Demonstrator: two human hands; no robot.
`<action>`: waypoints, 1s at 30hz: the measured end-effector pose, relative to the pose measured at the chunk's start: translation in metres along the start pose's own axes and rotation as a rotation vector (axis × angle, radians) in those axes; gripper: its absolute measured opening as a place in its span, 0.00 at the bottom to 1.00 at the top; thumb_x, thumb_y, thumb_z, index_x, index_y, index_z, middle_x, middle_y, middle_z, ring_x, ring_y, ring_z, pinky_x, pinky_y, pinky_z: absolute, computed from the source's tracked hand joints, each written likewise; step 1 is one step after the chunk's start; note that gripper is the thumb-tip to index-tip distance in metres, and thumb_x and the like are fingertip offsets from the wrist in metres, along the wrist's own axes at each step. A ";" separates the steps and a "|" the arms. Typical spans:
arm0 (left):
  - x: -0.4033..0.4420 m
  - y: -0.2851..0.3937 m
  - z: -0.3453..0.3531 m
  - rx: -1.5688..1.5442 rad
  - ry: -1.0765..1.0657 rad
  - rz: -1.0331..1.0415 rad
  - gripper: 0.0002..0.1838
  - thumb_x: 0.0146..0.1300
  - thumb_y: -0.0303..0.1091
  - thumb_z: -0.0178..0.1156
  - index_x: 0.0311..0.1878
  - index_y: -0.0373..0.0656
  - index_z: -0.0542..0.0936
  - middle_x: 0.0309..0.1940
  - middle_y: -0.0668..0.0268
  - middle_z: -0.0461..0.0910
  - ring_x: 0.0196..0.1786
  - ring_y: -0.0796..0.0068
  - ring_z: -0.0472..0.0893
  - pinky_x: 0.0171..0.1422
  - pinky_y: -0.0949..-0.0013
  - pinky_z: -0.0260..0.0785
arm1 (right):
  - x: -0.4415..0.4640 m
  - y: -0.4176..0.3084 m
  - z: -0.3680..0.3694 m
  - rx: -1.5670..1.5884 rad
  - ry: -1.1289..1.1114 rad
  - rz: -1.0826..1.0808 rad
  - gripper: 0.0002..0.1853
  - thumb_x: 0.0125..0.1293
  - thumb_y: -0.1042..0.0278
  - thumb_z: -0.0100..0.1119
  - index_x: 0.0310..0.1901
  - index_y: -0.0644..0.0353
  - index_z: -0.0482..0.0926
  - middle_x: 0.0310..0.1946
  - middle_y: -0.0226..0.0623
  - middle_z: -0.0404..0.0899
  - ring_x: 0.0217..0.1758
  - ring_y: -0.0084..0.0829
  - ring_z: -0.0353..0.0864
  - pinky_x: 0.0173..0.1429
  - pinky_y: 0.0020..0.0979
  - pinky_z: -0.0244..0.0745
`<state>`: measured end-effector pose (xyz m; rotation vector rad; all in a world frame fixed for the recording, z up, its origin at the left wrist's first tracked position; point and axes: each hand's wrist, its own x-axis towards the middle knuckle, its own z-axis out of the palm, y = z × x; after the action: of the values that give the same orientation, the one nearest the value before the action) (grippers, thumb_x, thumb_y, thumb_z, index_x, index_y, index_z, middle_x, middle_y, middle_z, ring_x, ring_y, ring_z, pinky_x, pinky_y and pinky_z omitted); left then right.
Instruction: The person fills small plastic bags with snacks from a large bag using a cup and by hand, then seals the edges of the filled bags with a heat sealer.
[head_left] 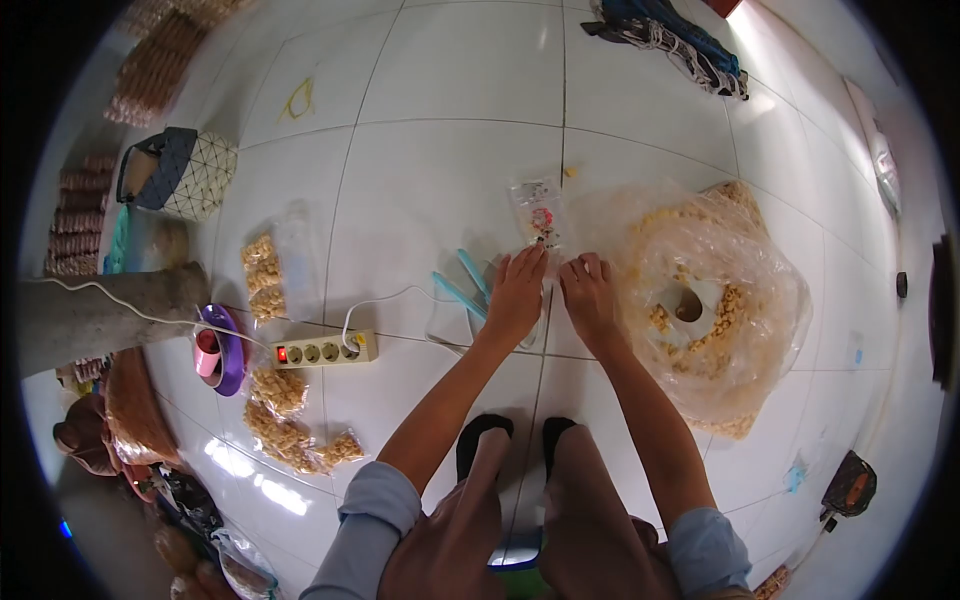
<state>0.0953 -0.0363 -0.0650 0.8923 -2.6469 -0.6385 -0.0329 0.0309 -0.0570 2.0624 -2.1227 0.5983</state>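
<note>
My left hand (pixel 517 290) reaches forward over the tiled floor, its fingertips at the lower edge of a small clear printed bag (pixel 538 212). Whether the fingers pinch the bag is too small to tell. Just right of it, my right hand (pixel 588 290) has its fingers bent, near the bag's lower right side; what is under them is hidden. A light blue sealer-like tool (pixel 460 296) with two arms lies left of my left hand. To the right of my right hand sits a large clear plastic bag (pixel 790 300) with snack pieces (pixel 728 312) around a round opening.
On the left are a power strip (pixel 325 350) with a white cable, filled snack bags (pixel 263 270), (pixel 280 425) a purple bowl (pixel 232 350) with a pink cup (pixel 206 352), and a handbag (pixel 185 172). Dark cloth (pixel 675 40) lies at the back.
</note>
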 end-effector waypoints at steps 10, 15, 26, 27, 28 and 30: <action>0.000 0.003 0.012 0.131 0.031 -0.013 0.31 0.48 0.23 0.53 0.60 0.35 0.64 0.64 0.60 0.59 0.67 0.64 0.57 0.69 0.55 0.50 | 0.005 -0.009 -0.036 0.297 -0.054 0.268 0.03 0.53 0.74 0.57 0.30 0.60 0.75 0.28 0.36 0.77 0.41 0.39 0.70 0.45 0.36 0.68; -0.001 0.005 0.001 0.112 -0.139 -0.096 0.31 0.57 0.34 0.51 0.64 0.35 0.58 0.64 0.56 0.60 0.69 0.61 0.55 0.71 0.54 0.47 | 0.021 -0.005 -0.119 0.402 0.229 0.486 0.02 0.54 0.74 0.58 0.30 0.60 0.78 0.26 0.35 0.78 0.35 0.35 0.73 0.40 0.32 0.69; 0.020 0.150 -0.265 -1.899 -0.177 -0.101 0.36 0.65 0.53 0.50 0.67 0.41 0.52 0.57 0.52 0.68 0.56 0.63 0.72 0.61 0.61 0.65 | 0.061 -0.033 -0.340 0.927 0.377 0.622 0.07 0.60 0.68 0.57 0.32 0.63 0.79 0.25 0.32 0.81 0.26 0.19 0.76 0.30 0.20 0.68; 0.017 0.161 -0.278 -1.878 -0.177 -0.062 0.36 0.65 0.53 0.50 0.67 0.41 0.52 0.57 0.52 0.68 0.56 0.63 0.72 0.61 0.61 0.65 | 0.056 -0.039 -0.353 0.930 0.434 0.636 0.07 0.60 0.68 0.57 0.32 0.63 0.79 0.25 0.32 0.81 0.25 0.18 0.75 0.29 0.20 0.67; 0.014 0.171 -0.285 -1.635 -0.079 -0.042 0.32 0.62 0.44 0.55 0.65 0.40 0.56 0.52 0.54 0.71 0.53 0.66 0.74 0.58 0.65 0.68 | 0.053 -0.042 -0.362 0.934 0.490 0.648 0.07 0.60 0.67 0.57 0.31 0.62 0.79 0.25 0.32 0.81 0.24 0.18 0.74 0.27 0.20 0.66; 0.007 0.189 -0.295 -1.374 0.037 0.007 0.30 0.60 0.36 0.60 0.62 0.38 0.61 0.48 0.56 0.74 0.49 0.70 0.77 0.55 0.69 0.71 | 0.041 -0.048 -0.370 1.012 0.558 0.637 0.08 0.60 0.67 0.57 0.31 0.63 0.78 0.25 0.32 0.80 0.23 0.18 0.74 0.27 0.19 0.66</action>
<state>0.1096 -0.0002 0.2827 0.3998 -1.4889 -1.9595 -0.0560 0.1268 0.3050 1.0735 -2.2527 2.3691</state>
